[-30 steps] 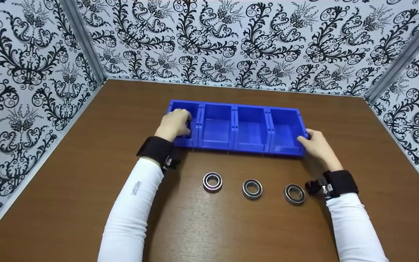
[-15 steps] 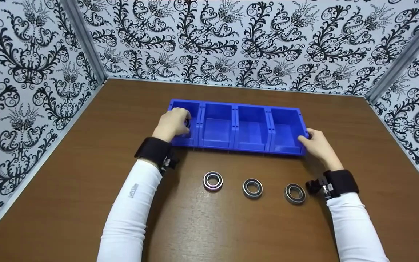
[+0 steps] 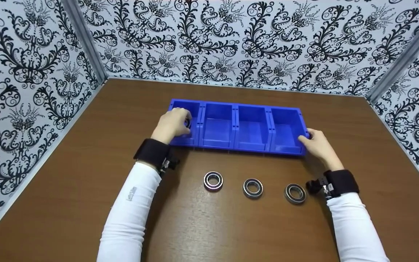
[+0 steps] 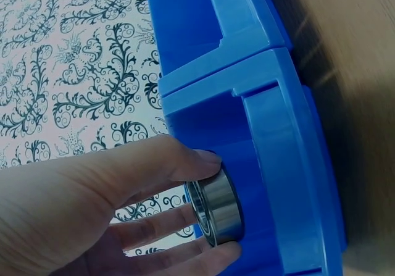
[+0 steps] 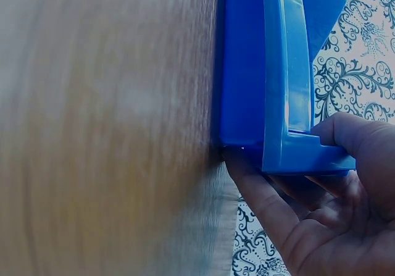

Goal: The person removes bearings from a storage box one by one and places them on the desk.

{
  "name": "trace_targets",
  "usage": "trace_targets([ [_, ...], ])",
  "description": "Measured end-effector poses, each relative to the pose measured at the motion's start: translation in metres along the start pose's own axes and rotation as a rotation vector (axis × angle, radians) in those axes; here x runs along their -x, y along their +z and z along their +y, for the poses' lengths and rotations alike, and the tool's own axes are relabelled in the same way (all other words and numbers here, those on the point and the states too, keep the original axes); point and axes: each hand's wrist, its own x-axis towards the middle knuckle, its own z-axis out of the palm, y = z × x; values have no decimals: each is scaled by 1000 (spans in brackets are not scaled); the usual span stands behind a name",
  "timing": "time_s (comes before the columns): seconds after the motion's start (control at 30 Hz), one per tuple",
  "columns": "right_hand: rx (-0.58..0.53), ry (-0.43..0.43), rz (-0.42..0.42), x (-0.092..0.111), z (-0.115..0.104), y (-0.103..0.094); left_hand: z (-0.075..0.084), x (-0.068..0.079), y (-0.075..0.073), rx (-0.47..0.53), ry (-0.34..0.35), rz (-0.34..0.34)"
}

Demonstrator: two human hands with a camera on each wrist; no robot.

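Note:
A steel ball bearing is pinched between the thumb and fingers of my left hand, inside the leftmost compartment of a blue four-part bin. In the left wrist view the bearing stands on edge, tilted, above the compartment floor. My right hand grips the bin's right end wall. The right wrist view has the thumb over the rim of that blue wall and the fingers under and outside it. On the table in front lie three more bearings: a left one, a middle one and a right one.
The brown wooden table is bounded by patterned panels at the back and both sides. The right bearing lies close to the camera strapped on the right wrist.
My left hand has shifted very slightly up and left within the leftmost compartment, still holding the bearing. The right hand keeps its grip on the bin, and the table bearings stay put.

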Motion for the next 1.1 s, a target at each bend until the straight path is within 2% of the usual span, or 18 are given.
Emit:
trace_targets([
  [0.73, 27, -7, -3, -1, -1, 1, 1, 13, -7, 10, 0, 8],
  [1.1, 47, -1, -3, -1, 1, -1, 5, 20, -13, -3, 27, 18],
])
